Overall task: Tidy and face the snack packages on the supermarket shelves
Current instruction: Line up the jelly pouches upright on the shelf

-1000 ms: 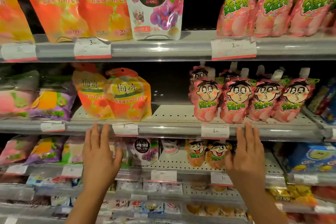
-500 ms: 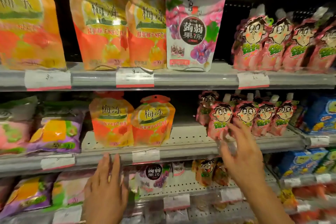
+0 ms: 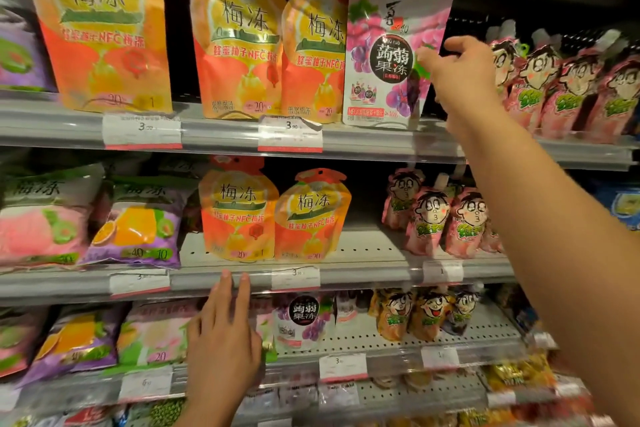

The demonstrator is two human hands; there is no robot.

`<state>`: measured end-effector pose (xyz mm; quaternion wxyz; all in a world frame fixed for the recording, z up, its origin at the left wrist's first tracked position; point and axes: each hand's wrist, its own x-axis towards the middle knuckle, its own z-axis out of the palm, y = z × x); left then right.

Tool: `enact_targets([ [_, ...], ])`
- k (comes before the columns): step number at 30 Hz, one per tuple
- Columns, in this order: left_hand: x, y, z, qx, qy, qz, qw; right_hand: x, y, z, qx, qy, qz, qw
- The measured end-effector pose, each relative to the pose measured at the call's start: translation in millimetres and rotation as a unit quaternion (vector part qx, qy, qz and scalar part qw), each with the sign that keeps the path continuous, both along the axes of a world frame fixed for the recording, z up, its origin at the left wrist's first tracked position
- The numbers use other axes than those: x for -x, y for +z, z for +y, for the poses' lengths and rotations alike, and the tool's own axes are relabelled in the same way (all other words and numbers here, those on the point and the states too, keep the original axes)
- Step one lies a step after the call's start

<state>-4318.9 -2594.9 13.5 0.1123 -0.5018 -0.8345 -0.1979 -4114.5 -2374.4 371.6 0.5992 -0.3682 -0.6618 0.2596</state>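
I see the grape jelly pouch (image 3: 388,55) standing upright on the upper shelf (image 3: 221,137), just right of two orange pouches (image 3: 270,48). It is pink and purple with a black round label reading 蒟蒻果冻. My right hand (image 3: 460,73) pinches its right edge, thumb in front, fingers curled behind. My left hand (image 3: 221,340) is flat, fingers straight and together, tips touching the middle shelf rail (image 3: 363,276). The orange pouches read 梅冻 and NFC; price tags (image 3: 290,133) show 3. Pink cartoon-face pouches (image 3: 561,87) stand right of my hand. The shelves are grey perforated metal.
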Motion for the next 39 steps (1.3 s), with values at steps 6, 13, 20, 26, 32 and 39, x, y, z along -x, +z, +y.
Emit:
enact_targets([
  [6, 0, -1, 0, -0.007, 0.000, 0.012, 1.000, -5, -2, -10, -0.024, 0.082, 0.001, 0.996],
  [13, 2, -8, 4, -0.022, 0.001, 0.030, 0.999, -28, -1, -25, -0.087, 0.112, 0.061, 0.988],
  [20, 4, -14, 8, -0.050, 0.003, 0.048, 0.998, -47, -28, -62, -0.134, 0.175, 0.057, 0.974],
  [26, 1, -12, 5, -0.047, 0.008, 0.045, 0.998, -69, -89, -90, -0.018, 0.260, -0.155, 0.953],
  [32, 0, -10, 3, -0.048, 0.007, 0.045, 0.998, -84, -171, -80, 0.067, 0.226, -0.349, 0.907],
  [39, 1, -12, 5, -0.048, 0.012, 0.042, 0.998, -87, -260, -74, 0.172, 0.151, -0.346, 0.910],
])
